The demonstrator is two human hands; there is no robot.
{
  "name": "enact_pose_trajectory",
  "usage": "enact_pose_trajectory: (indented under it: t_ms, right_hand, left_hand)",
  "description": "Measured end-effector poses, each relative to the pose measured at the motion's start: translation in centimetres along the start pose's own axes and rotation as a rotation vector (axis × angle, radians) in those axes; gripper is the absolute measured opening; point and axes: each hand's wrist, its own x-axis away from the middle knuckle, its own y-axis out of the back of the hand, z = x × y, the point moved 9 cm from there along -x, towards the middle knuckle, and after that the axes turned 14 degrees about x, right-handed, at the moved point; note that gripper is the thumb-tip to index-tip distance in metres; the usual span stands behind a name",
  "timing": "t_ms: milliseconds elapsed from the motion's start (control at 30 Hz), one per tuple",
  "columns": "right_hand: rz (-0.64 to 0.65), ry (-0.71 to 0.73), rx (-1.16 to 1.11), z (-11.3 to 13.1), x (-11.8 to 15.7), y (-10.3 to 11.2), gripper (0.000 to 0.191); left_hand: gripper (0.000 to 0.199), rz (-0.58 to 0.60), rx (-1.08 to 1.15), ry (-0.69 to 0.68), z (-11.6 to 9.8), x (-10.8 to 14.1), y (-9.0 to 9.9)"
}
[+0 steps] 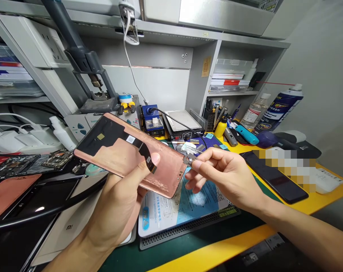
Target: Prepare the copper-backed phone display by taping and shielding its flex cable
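A copper-coloured phone screen panel (165, 181), its back side up, is tilted in my left hand (123, 192). My left thumb presses on its back beside a black flex cable (145, 153) that runs from the dark area at the panel's upper left. Between the thumb and fingers of my right hand (225, 172) is a small thin metal blade (190, 160), at the panel's right edge. Whether the blade touches the edge cannot be made out. Beneath both hands lies a blue and white box (165, 215) on a grey perforated mat.
A dark phone (273, 175) lies at the right. Phone panels and circuit boards (58, 158) fill the left side. Behind are a blue device (152, 119), a heating plate (185, 124), a yellow bottle (220, 128) and a spray can (281, 107). A black cable (75, 200) crosses the lower left.
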Motion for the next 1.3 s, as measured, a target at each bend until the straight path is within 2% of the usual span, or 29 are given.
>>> enact_pose_trajectory:
  t_ms: [167,333,467,800,1300]
  right_hand:
    - [-0.006,-0.001,0.011,0.1,0.1,0.0,0.019]
    - [-0.015,0.007,0.026,0.2,0.2,0.0,0.019]
    - [-0.026,0.016,0.027,0.2,0.2,0.0,0.019]
    - [-0.030,-0.002,0.041,0.2,0.3,0.0,0.019]
    - [-0.023,-0.011,0.046,0.1,0.3,0.0,0.022]
  left_hand:
    - [0.033,0.028,-0.017,0.009,0.1,0.0,0.0]
    - [0.041,0.001,-0.039,-0.030,-0.2,-0.1,0.1]
    - [0.038,0.021,-0.036,-0.009,0.0,0.0,-0.1]
    - [0.039,-0.031,-0.016,-0.067,-0.5,0.1,0.4]
    - [0.033,-0.049,-0.020,-0.108,-0.9,0.0,0.7]
